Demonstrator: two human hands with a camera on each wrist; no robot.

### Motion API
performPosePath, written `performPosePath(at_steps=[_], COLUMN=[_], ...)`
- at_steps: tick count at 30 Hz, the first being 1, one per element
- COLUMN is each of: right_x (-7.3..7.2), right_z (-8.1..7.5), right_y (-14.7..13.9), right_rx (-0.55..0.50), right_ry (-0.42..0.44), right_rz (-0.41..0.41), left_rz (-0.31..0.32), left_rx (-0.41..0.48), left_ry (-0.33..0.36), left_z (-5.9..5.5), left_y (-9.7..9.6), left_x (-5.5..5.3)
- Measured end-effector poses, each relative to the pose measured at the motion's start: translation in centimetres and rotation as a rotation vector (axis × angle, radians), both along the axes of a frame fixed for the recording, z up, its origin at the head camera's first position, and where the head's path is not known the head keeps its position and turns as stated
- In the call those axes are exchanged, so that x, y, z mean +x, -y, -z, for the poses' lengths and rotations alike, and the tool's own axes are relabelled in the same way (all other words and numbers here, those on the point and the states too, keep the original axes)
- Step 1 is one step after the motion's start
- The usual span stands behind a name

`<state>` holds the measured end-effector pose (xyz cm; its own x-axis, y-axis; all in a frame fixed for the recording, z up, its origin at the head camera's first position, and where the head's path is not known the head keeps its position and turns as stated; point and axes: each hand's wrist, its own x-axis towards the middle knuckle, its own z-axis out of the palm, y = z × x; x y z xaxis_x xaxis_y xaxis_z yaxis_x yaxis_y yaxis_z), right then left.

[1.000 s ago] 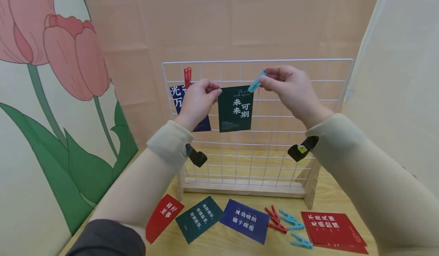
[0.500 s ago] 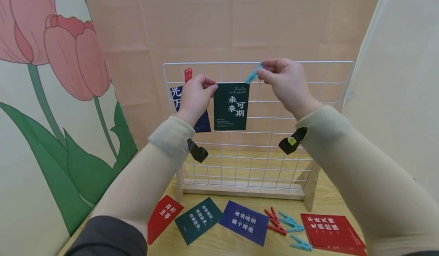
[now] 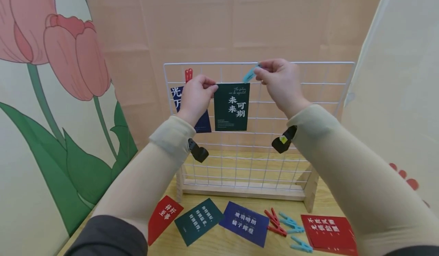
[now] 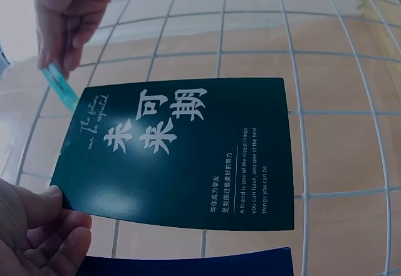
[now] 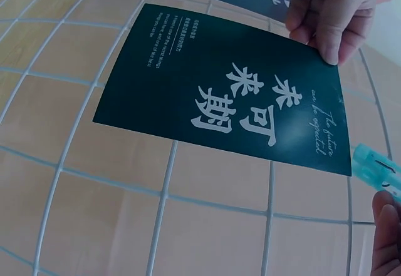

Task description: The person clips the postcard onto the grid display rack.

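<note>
My left hand [image 3: 196, 98] pinches the upper left corner of a dark green card [image 3: 231, 113] with white lettering, held upright in front of a white wire grid [image 3: 284, 117]. In my right hand [image 3: 282, 82] a light blue clothespin [image 3: 251, 74] is pinched between thumb and fingers. The clothespin's tip is at the card's upper right corner, as the right wrist view shows at the card's edge [image 5: 343, 132]; whether it bites the card I cannot tell. Behind my left hand hangs a dark blue card [image 3: 203, 123], with a red clothespin [image 3: 188, 75] at its top.
On the wooden table lie a red card [image 3: 164, 216], another green card [image 3: 199, 221], a blue card [image 3: 244, 225] and red cards [image 3: 329, 233] at the right. Red clothespins [image 3: 275, 221] and blue clothespins [image 3: 301, 244] lie between them. The grid stands on a wooden base [image 3: 240, 189].
My right hand has moved left and slightly up with the clothespin. The green card shifted a little left and up at first and has straightened; my left hand still holds it.
</note>
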<state>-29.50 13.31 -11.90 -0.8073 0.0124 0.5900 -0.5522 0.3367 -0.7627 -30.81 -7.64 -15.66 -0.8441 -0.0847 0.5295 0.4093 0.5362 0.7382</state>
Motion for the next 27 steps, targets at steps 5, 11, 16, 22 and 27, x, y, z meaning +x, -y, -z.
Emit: performPosePath(at_steps=[5,11,16,22,27], right_x=[-0.21,-0.22,-0.36,-0.41,-0.31], right_z=[0.03,-0.05,-0.06,-0.05,-0.04], right_y=[0.18,0.40,0.52,0.53,0.55], right_rx=[-0.011,-0.026,-0.028,-0.002,0.043], right_ry=[0.008,0.017,0.040,0.059,0.072], right_rz=[-0.012,-0.004,-0.003,0.008,0.014], left_rz=[0.007,0.018,0.019,0.023,0.023], left_rx=[0.007,0.018,0.022,0.030,0.033], left_ry=[-0.001,0.007,0.009,0.009,0.006], left_z=[-0.09,-0.12,-0.11,-0.10,-0.15], left_y=[-0.13,-0.25,-0.30,-0.26,-0.21], left_x=[0.13,0.15,0.02,-0.03,-0.02])
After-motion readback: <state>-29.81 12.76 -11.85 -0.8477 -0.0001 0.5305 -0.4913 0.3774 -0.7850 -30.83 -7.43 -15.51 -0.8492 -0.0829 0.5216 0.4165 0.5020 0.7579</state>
